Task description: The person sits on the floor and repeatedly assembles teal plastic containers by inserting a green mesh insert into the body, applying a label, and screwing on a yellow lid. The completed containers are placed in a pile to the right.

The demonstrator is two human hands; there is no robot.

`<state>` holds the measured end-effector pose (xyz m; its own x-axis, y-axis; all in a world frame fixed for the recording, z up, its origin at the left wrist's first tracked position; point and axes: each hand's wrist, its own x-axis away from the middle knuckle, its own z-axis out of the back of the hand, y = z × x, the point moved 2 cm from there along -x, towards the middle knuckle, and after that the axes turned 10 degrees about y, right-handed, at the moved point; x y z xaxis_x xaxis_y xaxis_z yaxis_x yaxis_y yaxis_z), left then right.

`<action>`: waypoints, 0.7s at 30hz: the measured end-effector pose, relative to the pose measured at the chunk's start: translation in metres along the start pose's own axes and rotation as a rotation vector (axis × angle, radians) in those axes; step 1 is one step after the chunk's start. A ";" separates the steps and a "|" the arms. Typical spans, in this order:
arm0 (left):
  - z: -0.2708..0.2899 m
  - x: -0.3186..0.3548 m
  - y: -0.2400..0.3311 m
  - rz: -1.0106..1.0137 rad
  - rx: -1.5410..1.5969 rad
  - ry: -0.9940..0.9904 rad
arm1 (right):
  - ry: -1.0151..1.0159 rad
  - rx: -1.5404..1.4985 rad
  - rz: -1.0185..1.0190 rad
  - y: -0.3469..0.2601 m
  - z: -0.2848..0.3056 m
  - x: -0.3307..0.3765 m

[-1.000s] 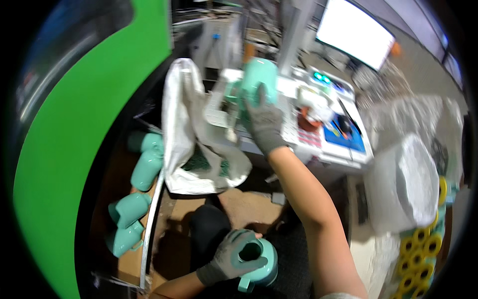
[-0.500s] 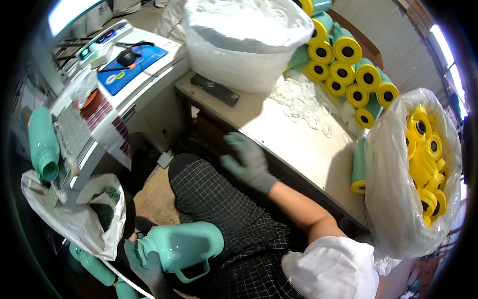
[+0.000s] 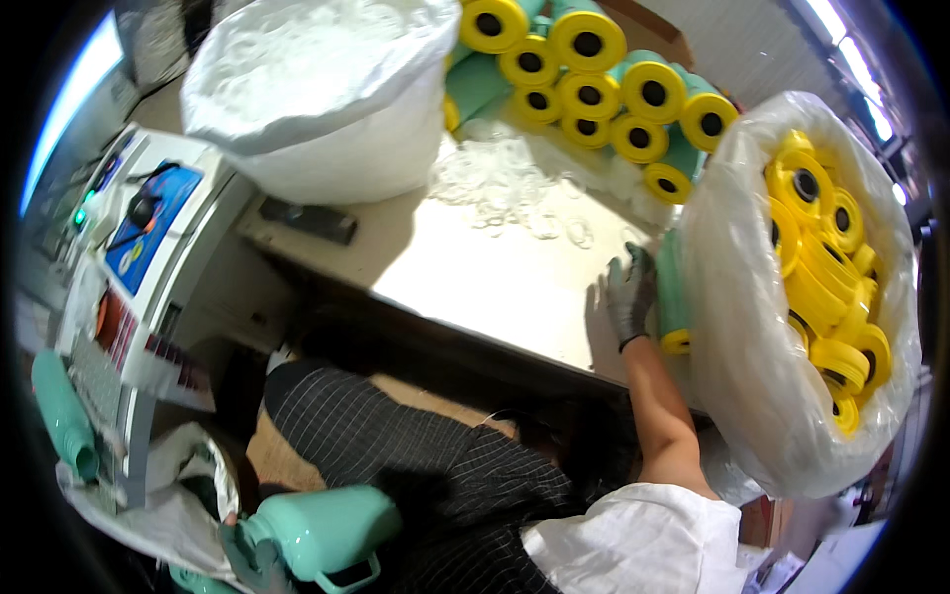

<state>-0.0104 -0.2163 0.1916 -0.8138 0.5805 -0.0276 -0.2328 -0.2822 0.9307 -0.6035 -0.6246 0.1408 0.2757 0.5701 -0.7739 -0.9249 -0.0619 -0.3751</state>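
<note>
My left hand (image 3: 253,562), in a grey-green glove, grips the neck end of a mint-green plastic jug (image 3: 332,525) with a side handle. The jug lies on its side across my lap. Over the white worktable (image 3: 495,287), my gloved right hand (image 3: 631,295) reaches forward with its fingers apart and nothing in them. Just right of that hand lies a green bottle with a yellow end (image 3: 673,297); whether they touch, I cannot tell. Ahead of the hand spreads a loose heap of translucent white rings (image 3: 500,183).
A white sack of rings (image 3: 317,148) stands on the table's left. Stacked green bottles with yellow ends (image 3: 589,94) line the back. On the right bulges a clear bag of yellow caps (image 3: 831,267). A dark bar (image 3: 307,220) lies near the sack. Another green bottle (image 3: 64,416) rests at far left.
My right hand has moved from above my lap to the right side of the table, near the lying green bottle. My left hand still holds the jug. The view has turned right.
</note>
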 end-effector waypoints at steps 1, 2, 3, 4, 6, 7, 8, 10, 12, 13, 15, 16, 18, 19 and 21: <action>-0.006 -0.004 -0.008 0.032 0.038 -0.025 | 0.018 -0.035 0.061 0.006 0.013 0.005; -0.012 -0.007 0.007 0.037 0.074 -0.066 | -0.052 0.037 0.098 -0.015 0.025 0.005; -0.015 -0.009 0.014 0.068 0.067 -0.065 | -0.055 0.029 0.157 -0.042 0.043 0.004; -0.021 -0.015 0.018 0.006 0.031 -0.095 | -0.108 -0.130 0.079 -0.057 0.058 0.002; -0.028 -0.026 0.023 -0.048 0.028 -0.139 | -0.038 -0.127 0.319 -0.124 0.093 -0.019; -0.030 -0.030 0.022 -0.033 0.073 -0.170 | -0.028 -0.073 0.433 -0.160 0.117 -0.039; -0.034 -0.034 0.020 -0.017 0.113 -0.212 | 0.023 -0.051 0.512 -0.178 0.138 -0.060; -0.035 -0.043 0.016 -0.109 0.089 -0.299 | 0.127 0.194 0.593 -0.201 0.171 -0.112; -0.040 -0.053 0.001 -0.222 0.239 -0.237 | 0.310 0.576 0.699 -0.182 0.189 -0.171; -0.045 -0.053 0.001 -0.169 0.232 -0.271 | 0.262 0.743 0.743 -0.146 0.202 -0.207; -0.051 -0.050 0.004 -0.059 0.221 -0.319 | -0.171 1.108 0.217 -0.094 0.219 -0.254; -0.049 -0.048 0.001 -0.078 0.215 -0.306 | -0.244 1.111 0.163 -0.070 0.219 -0.254; -0.046 -0.039 0.011 -0.163 0.191 -0.235 | -0.289 1.111 0.121 -0.077 0.210 -0.246; -0.045 -0.033 0.015 -0.200 0.171 -0.204 | -0.272 1.119 0.119 -0.095 0.211 -0.235; -0.034 -0.030 0.014 -0.156 0.133 -0.219 | -0.114 0.949 0.179 -0.115 0.208 -0.223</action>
<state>-0.0074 -0.2641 0.1928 -0.6364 0.7637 -0.1082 -0.2624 -0.0824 0.9614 -0.6135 -0.5742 0.4631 0.1292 0.6958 -0.7065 -0.7910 0.5020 0.3497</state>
